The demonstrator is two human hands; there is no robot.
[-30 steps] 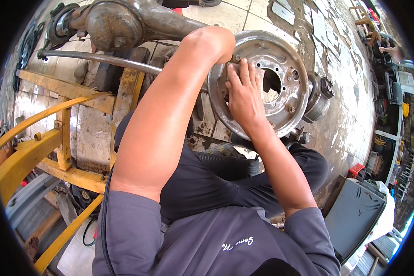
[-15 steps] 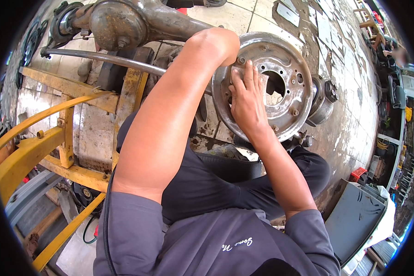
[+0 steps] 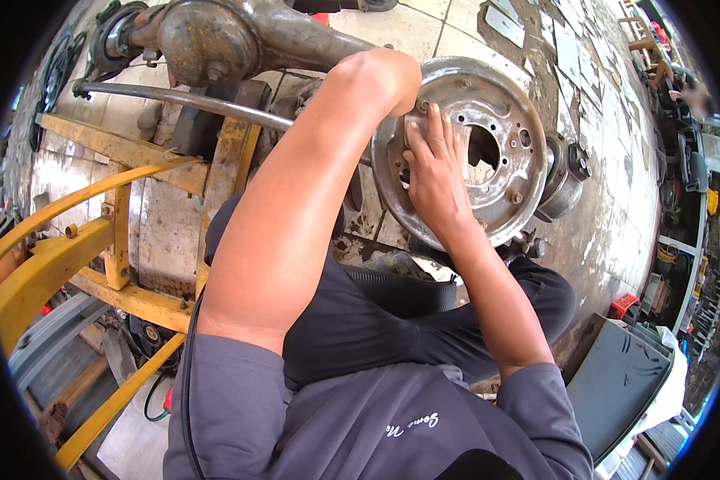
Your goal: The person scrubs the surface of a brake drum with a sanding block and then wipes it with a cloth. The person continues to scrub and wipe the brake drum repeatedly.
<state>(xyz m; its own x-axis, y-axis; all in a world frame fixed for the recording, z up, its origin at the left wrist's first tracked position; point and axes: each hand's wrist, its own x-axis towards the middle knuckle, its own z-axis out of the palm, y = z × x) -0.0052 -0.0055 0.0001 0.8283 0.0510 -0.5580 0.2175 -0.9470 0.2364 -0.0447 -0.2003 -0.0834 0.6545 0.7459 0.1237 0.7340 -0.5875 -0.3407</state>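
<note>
A round, worn metal brake backing plate point(image 3: 500, 92), with a large centre hole and several small holes, stands tilted in front of me. My right hand point(image 3: 440, 172) lies over its left half, fingers stretched and pressing a tan piece of sandpaper point(image 3: 462, 144) against the metal. Only the edges of the sandpaper show around the fingers. My left hand point(image 3: 402, 84) bends down at the plate's upper left rim. Its fingers are hidden behind the wrist, so their grip cannot be seen.
A rusty axle housing point(image 3: 208, 44) lies at the far left, with a long metal rod point(image 3: 192, 100) below it. A yellow metal frame point(image 3: 120, 232) fills the left side. Right of the plate is a cylindrical metal hub part point(image 3: 562, 180). A grey box point(image 3: 620, 380) stands at the lower right.
My right hand has shifted very slightly up and to the right across the plate with the sandpaper. The left arm and plate sit almost the same, a few pixels further right.
</note>
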